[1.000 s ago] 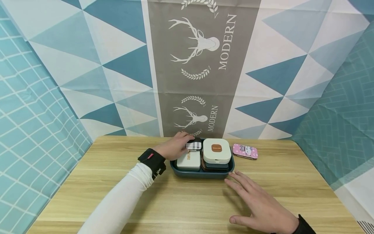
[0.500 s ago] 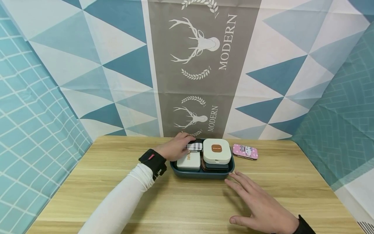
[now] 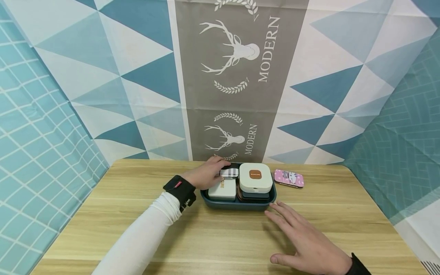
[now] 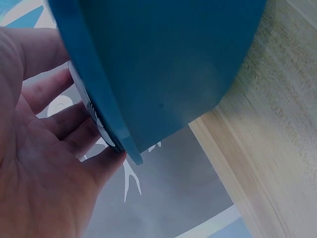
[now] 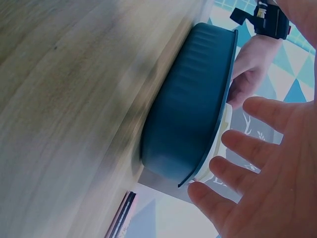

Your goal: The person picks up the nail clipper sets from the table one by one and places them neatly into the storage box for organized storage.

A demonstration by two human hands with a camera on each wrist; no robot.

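Over the back left part of a dark blue tray [image 3: 237, 206], my left hand [image 3: 205, 172] pinches a small case with a black and white plaid pattern [image 3: 229, 173]. A white box with orange lettering [image 3: 222, 190] lies in the tray in front of that case. On the tray's right side, a cream rounded box with a brown label [image 3: 255, 178] sits on top of darker flat cases [image 3: 255, 195]. My right hand [image 3: 307, 240] is spread with straight fingers by the tray's front right corner and holds nothing; whether its fingertips touch the rim I cannot tell.
A pink patterned case [image 3: 289, 178] lies on the wooden table [image 3: 220, 244] to the right of the tray. Behind the table's back edge hangs a patterned cloth [image 3: 227, 76], with tiled-pattern sheets at both sides.
The plaid case has shifted slightly down and toward me in my left hand. My right hand and the other things have stayed put.
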